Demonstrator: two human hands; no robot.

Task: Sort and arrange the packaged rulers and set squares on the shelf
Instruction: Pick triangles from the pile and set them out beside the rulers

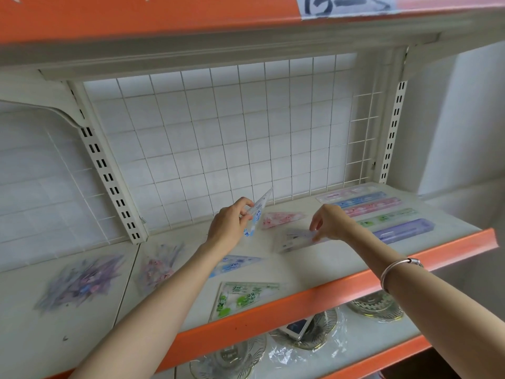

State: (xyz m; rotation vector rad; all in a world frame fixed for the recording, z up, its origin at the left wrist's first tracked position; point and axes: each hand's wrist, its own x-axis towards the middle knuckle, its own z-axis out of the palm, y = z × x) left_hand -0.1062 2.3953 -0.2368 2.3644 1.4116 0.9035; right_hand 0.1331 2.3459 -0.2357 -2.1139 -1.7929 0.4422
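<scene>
My left hand (229,224) holds a clear blue-printed set square (258,212) tilted up above the shelf (314,266). My right hand (332,222) pinches the right end of a blurred clear packaged set square (293,240) lying low over the shelf. A pink set square (281,218) lies flat between the hands. A blue set square (236,263) and a green one (243,295) lie nearer the front edge. Several packaged rulers (374,209) in pink, blue, green and purple lie in a row at the right.
Two loose piles of packaged items lie at the left, a pink one (158,266) and a purple one (82,280). A wire grid (232,132) backs the shelf. The orange front lip (328,294) runs below. Wrapped glass dishes (308,329) sit on the lower shelf.
</scene>
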